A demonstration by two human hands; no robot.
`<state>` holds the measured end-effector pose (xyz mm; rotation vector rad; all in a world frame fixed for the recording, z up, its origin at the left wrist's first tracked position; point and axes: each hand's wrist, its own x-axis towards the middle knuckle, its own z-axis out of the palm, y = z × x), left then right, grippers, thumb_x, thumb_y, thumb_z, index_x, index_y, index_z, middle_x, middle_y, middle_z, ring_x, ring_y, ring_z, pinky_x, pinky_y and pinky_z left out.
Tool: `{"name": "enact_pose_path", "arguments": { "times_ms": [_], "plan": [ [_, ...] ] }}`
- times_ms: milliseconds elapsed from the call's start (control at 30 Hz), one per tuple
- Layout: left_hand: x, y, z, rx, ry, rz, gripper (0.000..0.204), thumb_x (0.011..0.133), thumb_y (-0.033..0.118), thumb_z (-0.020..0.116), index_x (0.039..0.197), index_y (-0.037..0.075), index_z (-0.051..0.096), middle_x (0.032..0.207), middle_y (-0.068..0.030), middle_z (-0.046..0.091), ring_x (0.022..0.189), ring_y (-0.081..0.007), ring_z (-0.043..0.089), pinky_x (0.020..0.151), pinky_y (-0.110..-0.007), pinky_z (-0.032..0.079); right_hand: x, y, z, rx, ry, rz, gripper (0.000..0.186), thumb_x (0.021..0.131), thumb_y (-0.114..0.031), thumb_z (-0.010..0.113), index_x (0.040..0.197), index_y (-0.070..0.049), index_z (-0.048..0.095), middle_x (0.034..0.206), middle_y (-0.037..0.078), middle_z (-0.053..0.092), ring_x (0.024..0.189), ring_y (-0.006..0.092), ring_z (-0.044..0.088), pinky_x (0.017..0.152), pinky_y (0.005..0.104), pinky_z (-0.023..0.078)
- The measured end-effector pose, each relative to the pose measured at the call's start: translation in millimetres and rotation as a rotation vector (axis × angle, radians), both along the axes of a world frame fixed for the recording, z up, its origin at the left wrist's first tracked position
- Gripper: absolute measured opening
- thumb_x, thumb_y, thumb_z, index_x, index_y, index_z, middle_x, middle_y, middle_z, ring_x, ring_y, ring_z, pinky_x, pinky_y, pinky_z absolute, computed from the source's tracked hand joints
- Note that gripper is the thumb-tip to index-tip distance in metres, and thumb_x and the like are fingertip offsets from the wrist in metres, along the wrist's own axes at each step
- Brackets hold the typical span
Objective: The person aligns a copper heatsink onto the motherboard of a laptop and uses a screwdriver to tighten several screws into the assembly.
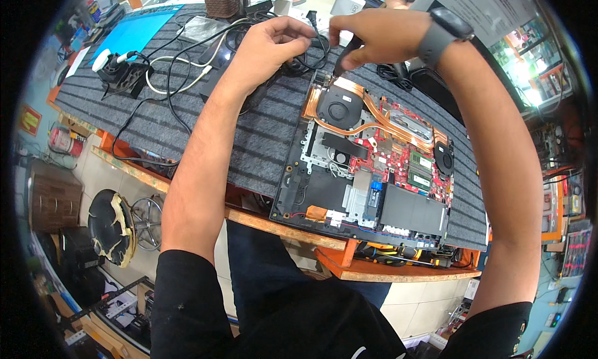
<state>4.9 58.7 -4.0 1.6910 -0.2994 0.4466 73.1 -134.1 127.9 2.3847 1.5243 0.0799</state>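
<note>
An opened laptop base (293, 197) lies on the striped mat, its red circuit board (398, 153), copper heat pipes (372, 110) and black cooling fan (340, 108) exposed. My right hand (380, 35) is closed around a black screwdriver (342, 61), pointing down at the laptop's far left corner, beside the heatsink fins. The screwdriver's tip is too small to make out. Left of it my left hand (272, 47) hovers above the mat near black cables, fingers loosely bent. A gap shows between thumb and forefinger, with nothing visible in it.
Black and white cables (177, 78) tangle across the grey striped mat (249, 153). A black adapter with white plugs (118, 72) sits at left, near a blue mat (140, 32). Below the front edge, an orange shelf (374, 272) holds tools. A torn round stool (112, 228) stands at lower left.
</note>
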Motion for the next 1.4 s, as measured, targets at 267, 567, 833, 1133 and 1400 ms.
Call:
{"name": "enact_pose_path", "arguments": {
  "times_ms": [267,567,833,1133,1400],
  "plan": [
    [-1,0,2,-0.092,0.056,-0.033,0.023,0.093,0.013,0.069,0.115,0.004,0.069,0.104,-0.0022,0.072,0.096,-0.0082,0.065,0.076,-0.024,0.048,2,0,10,-0.043,0.123,0.053,0.034,0.093,-0.041,0.066,0.105,-0.01,0.068,0.088,0.014,0.071,0.09,0.0278,0.07,0.079,0.0437,0.051],
    [-3,1,0,-0.065,0.051,-0.007,0.023,0.095,0.014,0.066,0.116,0.004,0.068,0.105,-0.0031,0.072,0.098,-0.0098,0.065,0.077,-0.026,0.049,-7,10,6,-0.086,0.031,0.032,0.023,0.087,-0.027,0.074,0.102,-0.01,0.069,0.088,0.009,0.072,0.087,0.0267,0.071,0.078,0.0427,0.052],
    [-3,2,2,-0.128,0.116,0.004,0.024,0.094,0.015,0.068,0.116,0.004,0.069,0.106,-0.004,0.072,0.098,-0.0107,0.066,0.079,-0.026,0.05,-5,7,9,-0.008,0.056,0.066,0.025,0.087,-0.027,0.074,0.1,-0.006,0.071,0.089,0.014,0.072,0.086,0.0291,0.071,0.079,0.0398,0.053],
    [-3,7,4,-0.445,0.08,-0.105,0.03,0.093,0.023,0.073,0.118,0.007,0.067,0.108,-0.0067,0.074,0.105,-0.0161,0.069,0.087,-0.027,0.053,-39,-27,72,0.624,0.448,-0.32,0.022,0.095,-0.016,0.071,0.105,0.003,0.07,0.082,0.006,0.071,0.07,0.0085,0.064,0.061,0.0213,0.051],
    [-2,7,3,-0.505,0.061,-0.136,0.03,0.093,0.023,0.073,0.119,0.009,0.067,0.108,-0.0068,0.074,0.105,-0.0158,0.07,0.085,-0.026,0.053,-28,-35,65,0.707,0.493,-0.218,0.023,0.094,-0.017,0.071,0.103,0.004,0.07,0.078,0.005,0.071,0.065,0.0075,0.063,0.057,0.0216,0.05]
  ]
}}
